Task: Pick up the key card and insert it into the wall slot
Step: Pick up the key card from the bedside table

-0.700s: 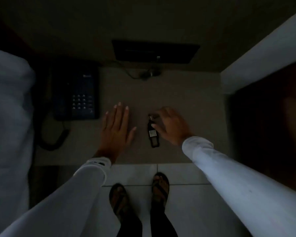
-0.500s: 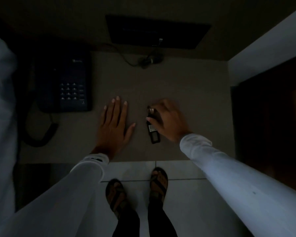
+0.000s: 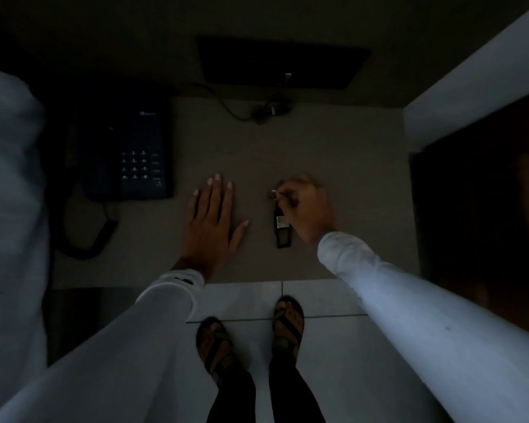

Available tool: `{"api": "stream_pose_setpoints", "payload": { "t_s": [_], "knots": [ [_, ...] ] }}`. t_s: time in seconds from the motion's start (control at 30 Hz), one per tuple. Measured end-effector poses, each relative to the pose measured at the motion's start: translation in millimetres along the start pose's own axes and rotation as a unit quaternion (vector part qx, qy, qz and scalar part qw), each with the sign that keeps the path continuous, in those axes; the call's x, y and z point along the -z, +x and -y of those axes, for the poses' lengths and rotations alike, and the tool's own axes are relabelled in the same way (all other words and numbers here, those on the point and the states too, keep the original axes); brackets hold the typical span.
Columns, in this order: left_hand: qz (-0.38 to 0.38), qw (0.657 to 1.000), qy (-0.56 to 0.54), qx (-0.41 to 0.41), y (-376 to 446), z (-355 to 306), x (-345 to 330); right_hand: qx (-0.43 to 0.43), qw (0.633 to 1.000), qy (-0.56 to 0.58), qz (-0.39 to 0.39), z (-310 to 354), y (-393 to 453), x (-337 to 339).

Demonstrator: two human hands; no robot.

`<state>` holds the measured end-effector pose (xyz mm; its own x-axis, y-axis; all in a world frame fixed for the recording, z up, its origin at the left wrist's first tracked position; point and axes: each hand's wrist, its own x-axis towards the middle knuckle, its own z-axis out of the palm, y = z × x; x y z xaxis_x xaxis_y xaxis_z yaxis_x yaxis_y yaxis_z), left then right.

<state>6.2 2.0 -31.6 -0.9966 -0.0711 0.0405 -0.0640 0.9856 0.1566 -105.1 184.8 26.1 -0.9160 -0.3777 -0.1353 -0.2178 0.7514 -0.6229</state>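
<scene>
The room is dim. A small dark key card tag (image 3: 282,235) with a metal ring at its far end lies on the grey bedside tabletop (image 3: 342,154). My right hand (image 3: 306,206) is curled over its upper end, fingers closed around the ring and the top of the tag; the lower end still rests on the table. My left hand (image 3: 212,222) lies flat on the tabletop, fingers spread, a little to the left of the tag. A dark rectangular panel (image 3: 283,63) sits on the wall behind the table; I cannot make out a slot.
A dark desk phone (image 3: 132,154) with a coiled cord (image 3: 86,236) stands at the table's left. A cable and plug (image 3: 264,111) lie at the back. White bedding (image 3: 9,193) is on the left, a white wall edge (image 3: 471,96) and dark wood on the right. My sandalled feet stand on pale tiles.
My right hand has closed further over the top of the key card tag and its ring. My left hand stays flat. The view has shifted slightly.
</scene>
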Motion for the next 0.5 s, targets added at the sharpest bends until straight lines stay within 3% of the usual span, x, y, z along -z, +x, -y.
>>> {"api": "stream_pose_setpoints", "payload": {
  "t_s": [0.23, 0.5],
  "knots": [
    [-0.016, 0.999, 0.025, -0.024, 20.9, -13.6, 87.8, -0.102, 0.99, 0.005, 0.102, 36.2, 1.0, 67.1],
    [-0.078, 0.995, 0.03, -0.056, 68.5, -38.5, 255.2, -0.083, 0.995, 0.004, 0.052, 132.4, -2.1, 209.8]
  ]
}}
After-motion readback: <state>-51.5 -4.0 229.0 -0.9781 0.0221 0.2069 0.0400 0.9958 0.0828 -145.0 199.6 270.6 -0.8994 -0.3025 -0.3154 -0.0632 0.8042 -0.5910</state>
